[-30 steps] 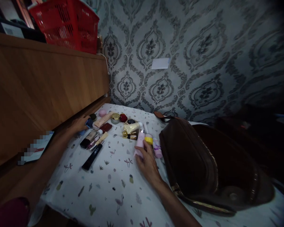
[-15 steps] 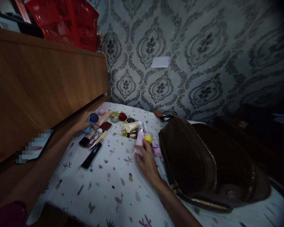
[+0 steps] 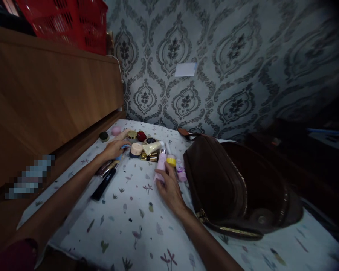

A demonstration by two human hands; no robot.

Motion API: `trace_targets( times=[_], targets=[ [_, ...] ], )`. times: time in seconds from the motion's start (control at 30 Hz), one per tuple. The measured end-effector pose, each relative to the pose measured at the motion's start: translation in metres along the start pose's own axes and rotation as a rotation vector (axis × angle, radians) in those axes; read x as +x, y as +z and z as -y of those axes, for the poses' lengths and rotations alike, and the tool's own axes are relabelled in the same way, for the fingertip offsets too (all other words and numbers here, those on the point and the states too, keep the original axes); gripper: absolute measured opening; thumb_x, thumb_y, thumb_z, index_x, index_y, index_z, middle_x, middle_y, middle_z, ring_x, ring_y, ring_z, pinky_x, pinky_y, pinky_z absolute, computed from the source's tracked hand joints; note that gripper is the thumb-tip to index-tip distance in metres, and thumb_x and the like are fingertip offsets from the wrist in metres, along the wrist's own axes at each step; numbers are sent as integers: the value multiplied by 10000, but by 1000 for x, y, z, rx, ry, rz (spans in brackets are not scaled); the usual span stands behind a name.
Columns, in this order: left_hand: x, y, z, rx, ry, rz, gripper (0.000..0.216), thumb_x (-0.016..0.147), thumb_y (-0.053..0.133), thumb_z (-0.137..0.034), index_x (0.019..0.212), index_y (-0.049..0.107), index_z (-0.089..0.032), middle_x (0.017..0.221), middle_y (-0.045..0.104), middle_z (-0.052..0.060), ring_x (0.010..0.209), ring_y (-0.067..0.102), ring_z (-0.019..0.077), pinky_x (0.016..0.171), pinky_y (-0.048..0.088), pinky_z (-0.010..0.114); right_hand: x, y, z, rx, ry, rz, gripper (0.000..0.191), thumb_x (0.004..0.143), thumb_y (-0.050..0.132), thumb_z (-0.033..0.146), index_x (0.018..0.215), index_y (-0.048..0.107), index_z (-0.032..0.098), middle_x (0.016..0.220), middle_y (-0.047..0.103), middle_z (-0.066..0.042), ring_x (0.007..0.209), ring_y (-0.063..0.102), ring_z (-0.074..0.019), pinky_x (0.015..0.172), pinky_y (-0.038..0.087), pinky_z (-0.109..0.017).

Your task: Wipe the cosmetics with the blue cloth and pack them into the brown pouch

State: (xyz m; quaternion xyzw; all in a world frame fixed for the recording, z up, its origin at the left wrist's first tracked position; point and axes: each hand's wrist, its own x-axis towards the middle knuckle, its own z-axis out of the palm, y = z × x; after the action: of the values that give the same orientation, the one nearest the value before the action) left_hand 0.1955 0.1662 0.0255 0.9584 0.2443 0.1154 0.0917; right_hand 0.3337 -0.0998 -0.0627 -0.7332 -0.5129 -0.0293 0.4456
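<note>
My left hand [image 3: 113, 149] is closed around a light blue item, mostly covered by my fingers. A peach-topped jar with a dark base [image 3: 136, 150] stands just right of those fingers. Below the hand lie a black tube [image 3: 104, 184] and several slim cosmetics. My right hand [image 3: 171, 186] has its fingers curled against a pale pink bottle [image 3: 161, 161] with a silvery cap; the bottle rests on the cloth. Beside it are a yellow-banded container [image 3: 171, 161] and a pink-and-purple bottle [image 3: 181, 171]. A cream tube [image 3: 152, 147] lies above gold tubes [image 3: 148, 157].
An open brown bag [image 3: 214, 188] stands at the right. Farther back are a pink sponge [image 3: 116, 130], a dark round jar [image 3: 104, 136], a gold-lidded jar [image 3: 132, 135] and a red item [image 3: 141, 136]. A wooden cabinet [image 3: 53, 86] with a red basket [image 3: 70, 26] borders the left.
My left hand has moved right and slightly down, toward the middle of the cosmetics. The peach-topped jar now shows beside the gold tubes. My right hand keeps its place at the pink bottle.
</note>
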Motion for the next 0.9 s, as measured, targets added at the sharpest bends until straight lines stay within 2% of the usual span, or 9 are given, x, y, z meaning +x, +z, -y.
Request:
trace_targets(
  times=[0.07, 0.17, 0.27, 0.33, 0.43, 0.6, 0.73, 0.9],
  targets=[
    [4, 2, -6, 12, -25, 25, 436, 859, 452, -218, 1257, 628, -230, 1205, 688, 63, 1140, 620, 274, 954, 479, 379, 0, -1, 2, 0, 0, 2, 357, 823, 519, 156, 1133, 694, 176, 1508, 402, -143, 1412, 391, -309, 1149, 362, -510],
    [13, 3, -18, -1, -19, 80, 477, 901, 467, -402, 1341, 549, -235, 1291, 641, 67, 1165, 600, 269, 971, 465, 367, 0, -2, 3, 1, 4, 6, 361, 827, 516, 156, 1141, 694, 177, 1514, 397, -130, 1422, 373, -308, 1151, 361, -499],
    [23, 7, -32, -3, -43, 137, 607, 833, 551, -597, 1325, 547, -242, 1289, 635, 85, 1166, 595, 292, 972, 458, 372, -1, -1, 4, -10, -1, 11, 358, 828, 517, 147, 1139, 692, 174, 1513, 390, -133, 1430, 358, -310, 1148, 364, -495],
    [26, 11, -40, 9, -105, 138, 648, 795, 579, -646, 1285, 558, -222, 1283, 629, 124, 1158, 595, 331, 943, 467, 406, 0, 1, 4, -25, -5, 6, 342, 836, 517, 146, 1130, 691, 173, 1512, 385, -138, 1430, 355, -310, 1151, 354, -500],
    [25, 16, -47, 18, -160, 123, 580, 788, 615, -592, 1228, 563, -217, 1258, 643, 138, 1131, 611, 353, 897, 481, 423, 4, 4, 4, -41, -3, -1, 285, 841, 536, 158, 1077, 696, 166, 1510, 372, -150, 1431, 348, -314, 1153, 340, -496],
    [12, 16, -42, 1, -111, 95, 541, 790, 662, -413, 1293, 516, -278, 1330, 615, 64, 1186, 590, 309, 939, 470, 388, 22, 9, 5, -85, 42, -44, 277, 781, 535, 88, 998, 690, 161, 1416, 425, -154, 1370, 401, -306, 1119, 378, -471],
    [-2, 17, -36, -10, -52, 52, 595, 801, 646, -287, 1367, 463, -285, 1381, 557, 42, 1245, 551, 281, 996, 448, 367, 37, 6, 11, -197, 78, -57, 429, 717, 525, 22, 1098, 660, 164, 1316, 455, -138, 1268, 462, -294, 1057, 437, -448],
    [-15, 23, -36, 10, 5, -7, 517, 868, 572, -258, 1373, 462, -281, 1333, 548, 65, 1203, 570, 279, 941, 476, 373, 52, -10, 26, -424, 130, 53, 544, 804, 425, -21, 1264, 605, 206, 1294, 499, -142, 1191, 506, -265, 944, 481, -372]
  ],
)
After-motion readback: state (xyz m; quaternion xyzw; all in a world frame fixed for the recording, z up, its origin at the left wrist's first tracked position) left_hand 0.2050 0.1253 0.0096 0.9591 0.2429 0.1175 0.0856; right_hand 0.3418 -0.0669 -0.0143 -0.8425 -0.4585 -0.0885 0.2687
